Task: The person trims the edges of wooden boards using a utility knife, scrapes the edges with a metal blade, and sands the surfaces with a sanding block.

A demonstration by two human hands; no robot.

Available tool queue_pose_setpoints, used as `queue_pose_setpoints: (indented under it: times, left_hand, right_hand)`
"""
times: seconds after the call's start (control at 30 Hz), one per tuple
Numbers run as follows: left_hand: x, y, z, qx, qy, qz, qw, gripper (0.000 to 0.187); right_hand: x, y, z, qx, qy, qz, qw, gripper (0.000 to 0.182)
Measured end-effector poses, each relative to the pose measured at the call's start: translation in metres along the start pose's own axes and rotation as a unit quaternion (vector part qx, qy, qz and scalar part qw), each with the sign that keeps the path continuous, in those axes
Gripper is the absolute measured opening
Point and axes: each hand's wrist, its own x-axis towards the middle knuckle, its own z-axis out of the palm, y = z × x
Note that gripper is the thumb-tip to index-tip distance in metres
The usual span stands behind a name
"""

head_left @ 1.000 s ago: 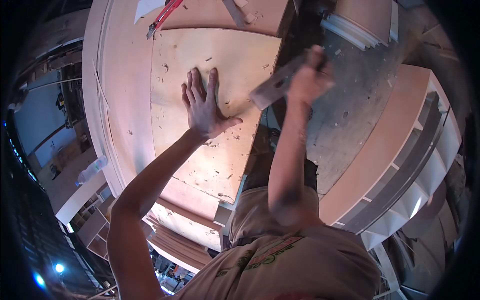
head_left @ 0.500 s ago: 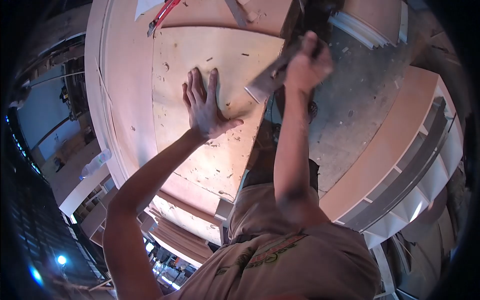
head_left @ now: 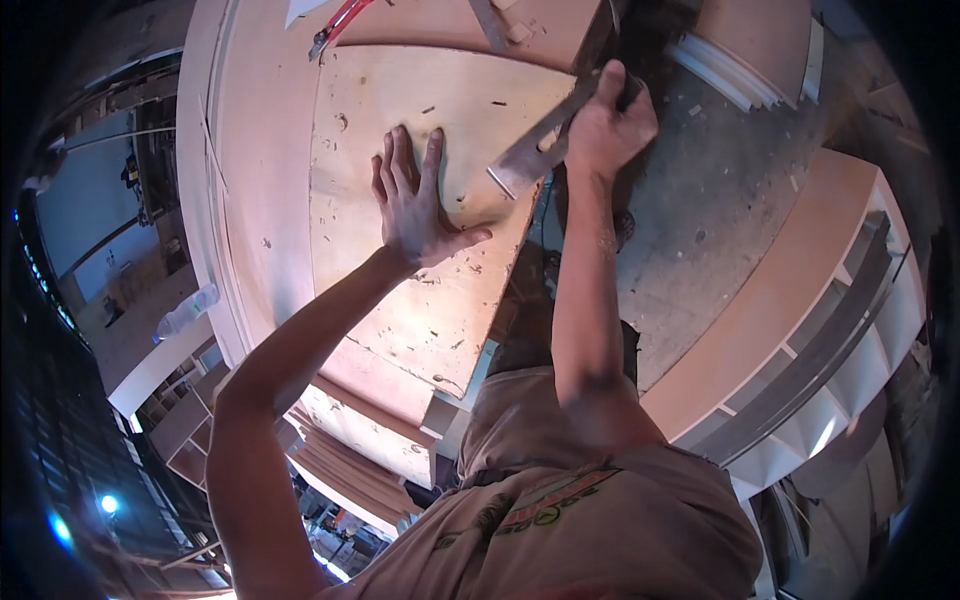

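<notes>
My left hand [head_left: 413,210] lies flat on the pale wooden board [head_left: 370,300], fingers and thumb spread. Small dark chips are scattered about it on the board. Closed around a flat, slotted metal tool [head_left: 528,160] with a bright, straight end is my right hand [head_left: 612,130], its thumb pointing up. That tool slants over the board's right edge, its bright end toward my left hand. My palm and fingers hide the tool's other end.
A red-handled cutter [head_left: 340,25] and a flat metal strip [head_left: 488,22] lie beyond the board. Stacked panels [head_left: 745,60] stand at upper right, over the grey floor [head_left: 690,240]. A curved shelf unit [head_left: 800,330] is on the right, a plastic bottle [head_left: 187,312] on the left.
The metal tool and my right hand are sharper now and barely shifted; the tool's slotted face shows more clearly. My left hand stays on the board. The whole view has shifted slightly.
</notes>
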Motion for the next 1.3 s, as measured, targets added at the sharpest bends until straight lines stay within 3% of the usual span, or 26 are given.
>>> queue_pose_setpoints:
  times: [0.1, 0.23, 0.3, 0.33, 0.43, 0.47, 0.57, 0.6, 0.77, 0.87, 0.97, 1.07, 1.13, 1.23, 1.3]
  left_hand:
    - [0.004, -0.002, 0.001, -0.003, -0.006, -0.012, 1.0, 0.127]
    - [0.001, -0.002, 0.001, -0.005, 0.001, -0.007, 1.0, 0.127]
    - [0.002, -0.001, 0.001, -0.003, 0.004, -0.012, 1.0, 0.127]
    - [0.001, -0.001, 0.0, -0.009, 0.001, -0.01, 1.0, 0.127]
    - [0.003, 0.0, -0.003, -0.019, 0.003, -0.011, 1.0, 0.128]
    - [0.003, 0.0, -0.003, -0.015, -0.004, -0.014, 1.0, 0.128]
    - [0.004, -0.001, -0.004, -0.012, -0.006, -0.021, 1.0, 0.129]
    - [0.0, 0.002, -0.003, -0.015, -0.003, -0.018, 1.0, 0.13]
    - [0.0, 0.0, 0.0, 0.013, -0.003, -0.008, 1.0, 0.129]
    - [-0.001, 0.0, -0.002, 0.009, -0.003, -0.006, 1.0, 0.129]
    - [0.0, -0.002, -0.004, 0.008, -0.021, -0.019, 1.0, 0.13]
    - [-0.003, 0.004, -0.002, -0.003, -0.012, -0.012, 1.0, 0.127]
    - [-0.002, 0.001, -0.001, 0.007, -0.008, -0.017, 1.0, 0.125]
    - [-0.002, -0.001, 0.0, 0.007, -0.009, -0.016, 1.0, 0.123]
    - [-0.003, -0.001, 0.0, 0.003, 0.004, -0.005, 1.0, 0.12]
  right_hand:
    - [0.003, -0.004, -0.001, 0.04, 0.028, 0.051, 0.998, 0.024]
    - [0.007, 0.004, 0.0, 0.004, 0.006, -0.018, 1.0, 0.025]
    - [0.006, -0.004, -0.01, 0.015, 0.017, 0.082, 0.996, 0.026]
    - [0.007, 0.003, -0.004, -0.004, 0.019, 0.011, 1.0, 0.028]
    - [0.007, 0.002, 0.005, -0.036, -0.003, -0.038, 0.999, 0.029]
    - [0.006, 0.0, -0.001, 0.007, -0.015, 0.058, 0.998, 0.029]
    - [0.005, -0.002, 0.006, -0.044, -0.007, -0.022, 0.999, 0.029]
    - [0.0, -0.014, 0.007, -0.005, -0.023, 0.047, 0.999, 0.028]
    - [0.006, -0.008, 0.003, 0.006, 0.03, 0.029, 0.999, 0.028]
    - [0.0, -0.012, 0.006, 0.006, -0.031, 0.062, 0.998, 0.029]
    - [0.006, -0.01, -0.005, 0.045, 0.01, 0.109, 0.993, 0.029]
    - [-0.002, -0.011, 0.009, -0.012, 0.004, 0.046, 0.999, 0.029]
    - [0.004, -0.011, 0.005, -0.005, 0.008, 0.036, 0.999, 0.029]
    - [0.003, -0.008, 0.0, 0.039, 0.05, 0.093, 0.994, 0.03]
    - [0.004, 0.0, 0.006, 0.045, 0.035, 0.051, 0.997, 0.032]
